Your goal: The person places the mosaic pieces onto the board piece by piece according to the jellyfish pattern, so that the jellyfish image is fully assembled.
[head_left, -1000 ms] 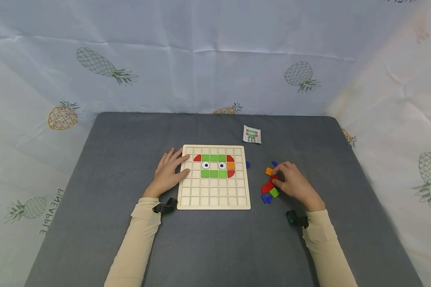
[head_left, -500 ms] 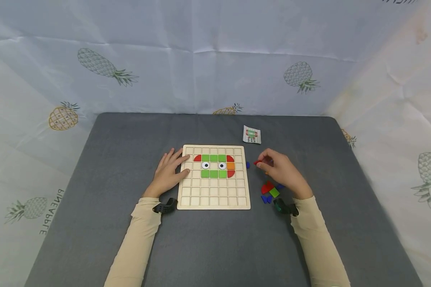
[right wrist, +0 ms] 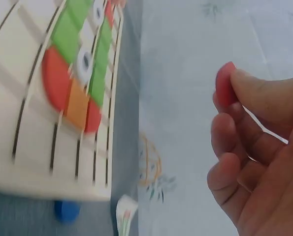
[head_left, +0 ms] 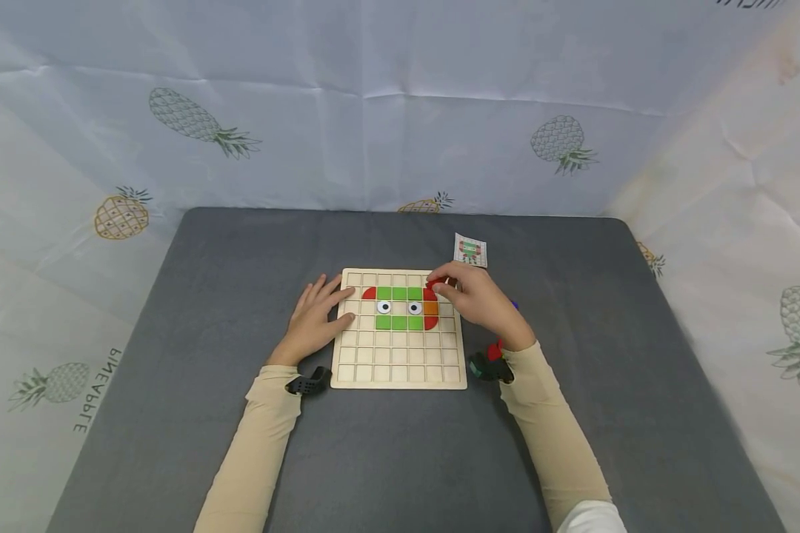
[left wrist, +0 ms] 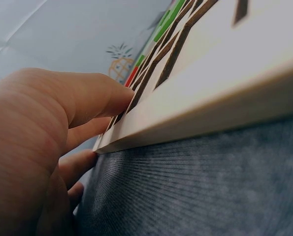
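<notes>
Wooden grid board point(head_left: 400, 363) lies flat mid-bench on the grey bench point(head_left: 240, 252), head view. Partly filled: 3 green squares on top, 2 white eye tiles under them, 3 green squares below, red quarter-round pieces at the corners, 1 orange square point(head_left: 430, 307) at the right end of the eye row. Left hand point(head_left: 312, 322) rests flat on the board's left edge, fingers straight and spread, holding nothing. Right hand point(head_left: 478, 302) is over the board's top right corner, pinching a small red piece point(head_left: 438, 282) between thumb and fingertips, just above the red corner tile. Pattern card point(head_left: 470, 250) lies just past the board's far right corner. A few loose pieces, red and blue, show near the right wrist, mostly hidden by it. Pineapple-print cloth point(head_left: 400, 111) hangs behind and beside the bench.

Left wrist view: thumb and fingers point(left wrist: 94, 101) lie against the board's edge point(left wrist: 195, 105), thumb on top of the rim, other fingertips at the bench surface below it. Green and red tiles visible far along the board.

Right wrist view: fingers point(right wrist: 244, 123) curled, red piece point(right wrist: 226, 86) pinched at the tips, held off the board point(right wrist: 18, 162). Face pattern blurred at left. Blue piece point(right wrist: 66, 210) on the bench beside the board's edge, card corner point(right wrist: 125, 214) near it.
</notes>
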Tool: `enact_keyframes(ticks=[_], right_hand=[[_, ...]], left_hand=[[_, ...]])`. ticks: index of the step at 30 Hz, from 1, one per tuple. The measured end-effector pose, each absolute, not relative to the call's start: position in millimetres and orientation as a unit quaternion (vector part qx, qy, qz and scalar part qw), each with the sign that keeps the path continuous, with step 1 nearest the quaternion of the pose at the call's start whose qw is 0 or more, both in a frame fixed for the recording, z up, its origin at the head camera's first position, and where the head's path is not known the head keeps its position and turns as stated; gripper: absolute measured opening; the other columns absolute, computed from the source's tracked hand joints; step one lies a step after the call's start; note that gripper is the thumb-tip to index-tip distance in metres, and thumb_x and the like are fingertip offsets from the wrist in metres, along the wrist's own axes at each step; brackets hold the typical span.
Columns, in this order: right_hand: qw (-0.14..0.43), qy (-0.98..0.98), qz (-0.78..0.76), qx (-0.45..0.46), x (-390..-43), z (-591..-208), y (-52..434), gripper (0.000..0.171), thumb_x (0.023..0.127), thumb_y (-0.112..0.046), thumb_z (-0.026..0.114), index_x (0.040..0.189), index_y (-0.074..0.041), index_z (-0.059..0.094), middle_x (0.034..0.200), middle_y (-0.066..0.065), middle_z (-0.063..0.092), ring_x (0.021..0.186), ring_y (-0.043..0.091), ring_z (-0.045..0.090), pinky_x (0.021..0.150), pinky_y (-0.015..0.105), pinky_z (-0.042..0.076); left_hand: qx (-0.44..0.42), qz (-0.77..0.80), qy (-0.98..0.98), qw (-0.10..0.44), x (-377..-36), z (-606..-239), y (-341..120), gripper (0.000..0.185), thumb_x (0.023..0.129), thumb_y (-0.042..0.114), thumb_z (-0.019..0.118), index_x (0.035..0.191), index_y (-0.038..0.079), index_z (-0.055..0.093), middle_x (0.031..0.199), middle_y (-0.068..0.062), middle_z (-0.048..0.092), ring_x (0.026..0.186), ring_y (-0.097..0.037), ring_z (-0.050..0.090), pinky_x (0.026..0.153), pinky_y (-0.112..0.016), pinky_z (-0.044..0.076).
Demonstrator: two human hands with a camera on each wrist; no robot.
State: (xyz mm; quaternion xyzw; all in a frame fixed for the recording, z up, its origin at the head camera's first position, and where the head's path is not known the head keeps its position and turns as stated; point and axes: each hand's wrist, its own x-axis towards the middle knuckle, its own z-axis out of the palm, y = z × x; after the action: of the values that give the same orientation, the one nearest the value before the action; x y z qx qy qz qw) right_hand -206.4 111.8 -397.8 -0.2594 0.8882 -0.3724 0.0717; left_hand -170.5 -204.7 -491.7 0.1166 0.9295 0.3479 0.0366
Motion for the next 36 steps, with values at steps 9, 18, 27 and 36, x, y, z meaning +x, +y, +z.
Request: enact_keyframes(ticks=[9, 18, 27, 36], right_hand=[[0.074, 0.869, -0.396, -0.288, -213, -405, 78, 0.010, 0.096, -0.016, 0.070, 0.104, -0.012, 0.073, 0.100, 0.004, 0.064, 0.087, 0.021, 0.053, 0.070, 0.030, 0.047], [0.119, 0.867, -0.394, -0.282, -212, -412, 54, 0.014, 0.099, -0.020, 0.067, 0.109, -0.012, 0.073, 0.099, 0.002, 0.069, 0.080, 0.022, 0.057, 0.065, 0.030, 0.050], [0.151, 0.880, -0.356, -0.276, -210, -416, 35, 0.012, 0.099, -0.017, 0.066, 0.105, -0.010, 0.074, 0.098, 0.004, 0.071, 0.068, 0.014, 0.052, 0.062, 0.024, 0.045], [0.158, 0.896, -0.326, -0.255, -208, -430, 22, 0.010, 0.098, -0.022, 0.068, 0.092, -0.017, 0.074, 0.089, -0.002, 0.071, 0.066, 0.012, 0.053, 0.061, 0.024, 0.043]], left_hand=[[0.116, 0.345, 0.931, 0.037, -171, -492, -203, 0.057, 0.097, 0.029, 0.065, 0.151, 0.017, 0.051, 0.168, -0.011, 0.027, 0.160, -0.033, 0.006, 0.131, -0.051, -0.002], [0.114, 0.343, 0.932, 0.038, -173, -493, -202, 0.056, 0.098, 0.030, 0.065, 0.151, 0.018, 0.051, 0.168, -0.011, 0.027, 0.160, -0.032, 0.007, 0.132, -0.050, -0.002], [0.109, 0.353, 0.928, 0.041, -172, -490, -201, 0.056, 0.097, 0.029, 0.065, 0.150, 0.017, 0.052, 0.168, -0.011, 0.028, 0.160, -0.032, 0.007, 0.131, -0.051, -0.002], [0.106, 0.353, 0.929, 0.042, -172, -491, -204, 0.055, 0.097, 0.028, 0.064, 0.150, 0.017, 0.052, 0.168, -0.011, 0.028, 0.160, -0.032, 0.007, 0.131, -0.051, -0.002]])
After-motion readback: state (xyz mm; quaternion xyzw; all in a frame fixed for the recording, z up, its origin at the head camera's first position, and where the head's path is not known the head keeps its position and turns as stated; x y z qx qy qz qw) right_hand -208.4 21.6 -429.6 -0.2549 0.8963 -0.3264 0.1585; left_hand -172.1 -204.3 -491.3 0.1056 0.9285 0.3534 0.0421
